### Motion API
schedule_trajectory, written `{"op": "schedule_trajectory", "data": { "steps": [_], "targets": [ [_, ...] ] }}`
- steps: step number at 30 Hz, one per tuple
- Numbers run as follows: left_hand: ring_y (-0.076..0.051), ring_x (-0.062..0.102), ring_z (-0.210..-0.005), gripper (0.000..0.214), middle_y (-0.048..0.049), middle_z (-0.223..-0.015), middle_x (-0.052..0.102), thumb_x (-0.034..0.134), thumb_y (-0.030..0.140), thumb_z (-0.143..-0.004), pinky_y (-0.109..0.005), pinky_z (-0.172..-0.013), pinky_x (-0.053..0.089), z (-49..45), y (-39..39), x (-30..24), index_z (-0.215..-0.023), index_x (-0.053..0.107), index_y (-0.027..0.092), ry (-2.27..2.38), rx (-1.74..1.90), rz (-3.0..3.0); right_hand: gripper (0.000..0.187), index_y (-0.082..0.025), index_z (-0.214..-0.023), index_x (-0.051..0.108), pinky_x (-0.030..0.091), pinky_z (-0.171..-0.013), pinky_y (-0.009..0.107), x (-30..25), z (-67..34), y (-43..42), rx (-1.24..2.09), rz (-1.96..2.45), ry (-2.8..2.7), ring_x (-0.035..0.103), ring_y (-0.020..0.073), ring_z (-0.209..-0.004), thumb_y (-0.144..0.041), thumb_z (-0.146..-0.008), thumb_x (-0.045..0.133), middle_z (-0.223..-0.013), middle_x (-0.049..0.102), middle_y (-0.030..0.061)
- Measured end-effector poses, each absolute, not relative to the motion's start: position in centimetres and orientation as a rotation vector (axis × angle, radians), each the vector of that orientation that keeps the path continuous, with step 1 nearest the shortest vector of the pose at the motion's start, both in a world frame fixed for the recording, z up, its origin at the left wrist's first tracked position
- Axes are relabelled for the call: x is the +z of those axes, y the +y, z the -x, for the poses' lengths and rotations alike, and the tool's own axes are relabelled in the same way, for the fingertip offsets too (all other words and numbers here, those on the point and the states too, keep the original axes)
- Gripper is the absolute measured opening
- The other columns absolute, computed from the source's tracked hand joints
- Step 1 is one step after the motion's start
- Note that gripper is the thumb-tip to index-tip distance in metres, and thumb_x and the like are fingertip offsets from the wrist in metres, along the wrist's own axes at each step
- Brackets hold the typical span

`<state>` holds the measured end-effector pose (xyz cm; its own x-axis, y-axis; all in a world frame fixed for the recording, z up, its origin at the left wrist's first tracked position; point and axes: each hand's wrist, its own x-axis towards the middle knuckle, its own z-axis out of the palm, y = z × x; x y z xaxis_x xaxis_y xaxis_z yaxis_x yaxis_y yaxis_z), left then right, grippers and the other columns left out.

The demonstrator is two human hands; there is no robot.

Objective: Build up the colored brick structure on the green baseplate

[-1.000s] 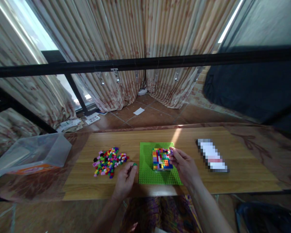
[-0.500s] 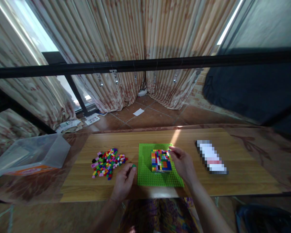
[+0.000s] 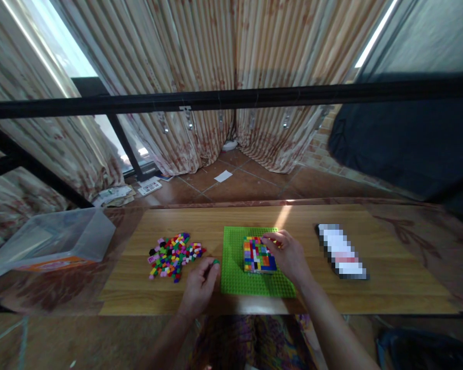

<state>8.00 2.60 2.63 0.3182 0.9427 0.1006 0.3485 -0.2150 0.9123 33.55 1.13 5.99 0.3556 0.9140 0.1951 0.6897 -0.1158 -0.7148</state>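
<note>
A square, multicoloured block of toy bricks (image 3: 257, 255) stands on the green baseplate (image 3: 233, 280). My right hand (image 3: 287, 254) reaches over its far right corner, fingers closed and fingertips at the top layer; whatever they may pinch is hidden. Left of the baseplate, just above the table, my left hand (image 3: 200, 282) is closed with a small green brick (image 3: 216, 261) between thumb and forefinger. Beyond it to the left lies a loose pile of small coloured bricks (image 3: 175, 255).
A clear plastic box (image 3: 73, 234) with an orange label sits left of the wooden table (image 3: 139, 298). On the table's right side lies a phone-like device (image 3: 341, 252), its face blurred out. A black bar (image 3: 231, 99) crosses in front of the curtains.
My right hand has moved left and inward over the brick block, covering its far right corner. The left hand still holds the green brick in much the same place. The view has shifted slightly.
</note>
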Motion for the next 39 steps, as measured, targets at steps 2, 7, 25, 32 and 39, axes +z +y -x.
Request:
{"op": "schedule_trajectory", "data": {
  "steps": [2, 7, 25, 32, 39],
  "targets": [
    [-0.013, 0.048, -0.064, 0.024, 0.0020, -0.067, 0.051, 0.046, 0.037, -0.091, -0.022, -0.061, 0.038, -8.1, 2.6, 2.8, -0.080, 0.057, 0.018, 1.166, 0.887, -1.731, 0.037, -0.021, -0.086, 0.074, 0.045, -0.068, 0.030, 5.6, -33.9, 1.0, 0.431, 1.833, -1.366, 0.059, 0.0165, -0.070, -0.051, -0.083, 0.053, -0.088, 0.066, 0.0055],
    [-0.013, 0.048, -0.063, 0.024, 0.0020, -0.065, 0.050, 0.047, 0.038, -0.090, -0.022, -0.059, 0.037, -8.1, 2.6, 2.9, -0.079, 0.057, 0.018, 1.161, 0.883, -1.708, 0.040, -0.021, -0.092, 0.075, 0.046, -0.064, 0.028, 4.8, -34.3, 0.8, 0.560, 1.669, -1.275, 0.061, 0.0184, -0.079, -0.054, -0.082, 0.054, -0.092, 0.066, 0.0068],
    [-0.013, 0.048, -0.062, 0.024, 0.0019, -0.065, 0.051, 0.048, 0.037, -0.089, -0.022, -0.059, 0.037, -8.2, 2.5, 3.1, -0.078, 0.058, 0.018, 1.180, 0.903, -1.713, 0.032, -0.019, -0.085, 0.076, 0.049, -0.075, 0.033, 4.2, -34.5, 1.4, 0.817, 1.535, -1.065, 0.066, 0.0215, -0.083, -0.047, -0.074, 0.066, -0.087, 0.074, 0.0068],
    [-0.013, 0.048, -0.062, 0.024, 0.0017, -0.065, 0.052, 0.048, 0.038, -0.089, -0.022, -0.058, 0.037, -8.1, 2.5, 3.0, -0.079, 0.059, 0.018, 1.180, 0.899, -1.714, 0.045, -0.016, -0.083, 0.076, 0.050, -0.068, 0.032, 4.7, -33.6, 1.7, 0.877, 1.586, -0.847, 0.066, 0.0217, -0.074, -0.054, -0.059, 0.076, -0.081, 0.074, 0.0074],
    [-0.013, 0.049, -0.064, 0.022, 0.0020, -0.067, 0.051, 0.047, 0.035, -0.091, -0.022, -0.060, 0.037, -8.0, 2.5, 2.6, -0.083, 0.058, 0.018, 1.168, 0.878, -1.738, 0.041, -0.015, -0.078, 0.076, 0.048, -0.060, 0.028, 5.6, -33.4, 1.9, 1.021, 1.514, -0.741, 0.063, 0.0172, -0.062, -0.047, -0.052, 0.081, -0.069, 0.072, 0.0046]
  ]
}}
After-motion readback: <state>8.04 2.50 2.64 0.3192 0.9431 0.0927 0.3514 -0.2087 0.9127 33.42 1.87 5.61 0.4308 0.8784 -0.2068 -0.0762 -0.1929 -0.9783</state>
